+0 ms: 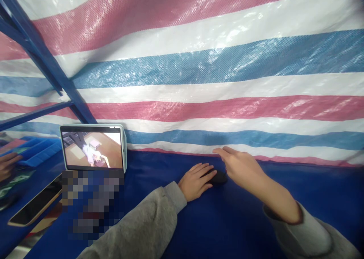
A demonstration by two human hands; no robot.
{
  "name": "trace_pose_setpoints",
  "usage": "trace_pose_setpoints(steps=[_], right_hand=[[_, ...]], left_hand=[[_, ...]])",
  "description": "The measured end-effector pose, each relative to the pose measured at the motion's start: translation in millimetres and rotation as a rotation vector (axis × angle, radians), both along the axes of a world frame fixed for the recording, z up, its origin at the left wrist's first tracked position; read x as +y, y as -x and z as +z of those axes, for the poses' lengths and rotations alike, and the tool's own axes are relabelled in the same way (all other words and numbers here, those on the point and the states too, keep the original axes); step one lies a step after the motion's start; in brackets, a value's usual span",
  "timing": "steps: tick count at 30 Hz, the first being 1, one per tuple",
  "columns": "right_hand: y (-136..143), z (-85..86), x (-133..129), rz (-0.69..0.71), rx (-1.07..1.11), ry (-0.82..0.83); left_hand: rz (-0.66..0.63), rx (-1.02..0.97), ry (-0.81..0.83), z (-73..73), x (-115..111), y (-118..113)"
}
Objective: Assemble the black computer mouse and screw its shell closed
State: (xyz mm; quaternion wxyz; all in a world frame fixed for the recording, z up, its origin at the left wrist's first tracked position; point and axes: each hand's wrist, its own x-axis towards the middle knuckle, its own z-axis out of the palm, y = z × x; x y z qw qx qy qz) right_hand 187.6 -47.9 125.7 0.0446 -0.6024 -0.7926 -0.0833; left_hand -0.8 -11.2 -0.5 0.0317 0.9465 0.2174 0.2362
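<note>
My left hand (197, 180) lies palm down on the blue table surface (216, 228), its fingers spread and reaching over the left part of a dark, rounded object (218, 176) that looks like a computer mouse. Just right of that object, my right hand (238, 165) is raised in front of the striped sheet. Its index finger points left and the other fingers are curled in; whatever they may hold is hidden. Grey sleeves cover both forearms, the right one pushed back from the wrist.
A tablet (92, 148) in a pale case stands at the left, showing a cartoon picture. A phone (36, 204) lies nearer, beside a blurred-out patch. Another person's hand (8, 166) is by a blue tray (45, 151) at the far left. A striped plastic sheet (199, 69) hangs behind the table.
</note>
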Motion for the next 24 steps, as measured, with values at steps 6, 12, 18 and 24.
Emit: trace_pose_setpoints(steps=[6,12,18,24], right_hand=[[-0.5,-1.0,0.2,-0.001,-0.011,-0.011],[2.3,1.2,-1.9,0.020,-0.001,0.009],[1.9,1.9,-2.2,0.059,0.037,0.021],[1.6,1.9,-4.3,0.163,0.114,0.019]], left_hand=[[-0.001,0.001,-0.001,-0.2,-0.5,0.5],[-0.014,0.008,-0.031,0.9,-0.7,0.4],[-0.012,0.021,-0.032,-0.3,-0.2,0.2],[-0.013,0.014,-0.033,-0.8,-0.9,-0.2]])
